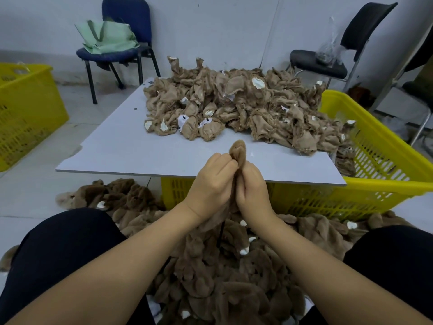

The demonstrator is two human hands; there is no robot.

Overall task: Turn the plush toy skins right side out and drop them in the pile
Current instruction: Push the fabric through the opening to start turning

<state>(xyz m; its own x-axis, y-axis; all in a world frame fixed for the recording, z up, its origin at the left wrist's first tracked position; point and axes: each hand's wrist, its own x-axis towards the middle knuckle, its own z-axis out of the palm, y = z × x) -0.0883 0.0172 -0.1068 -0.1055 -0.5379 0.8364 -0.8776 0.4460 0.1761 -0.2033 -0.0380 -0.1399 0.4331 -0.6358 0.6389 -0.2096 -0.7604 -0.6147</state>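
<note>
**Both hands on one skin, above the desk's near edge**

Your left hand (212, 181) and right hand (251, 188) are pressed close together, and the fingers of both are curled tight around a single plush toy skin (238, 150). A furry brown tip of it pokes up between your thumbs, while the rest hangs down between your wrists toward your lap.

Straight ahead, the grey desk (121, 146) carries a heap of inside-out skins (234, 106), pale tan cloth with white patches showing, spread across its far and right part. Below your forearms, on the floor between your knees, lies the pile of turned skins (210, 273), darker and furry.

A yellow crate (384, 165) sits under and to the right of the desk, another yellow crate (25, 109) stands well apart at the left. A blue chair (126, 26) by the wall holds a green bag (107, 36); a black chair (356, 38) stands at the right.
</note>
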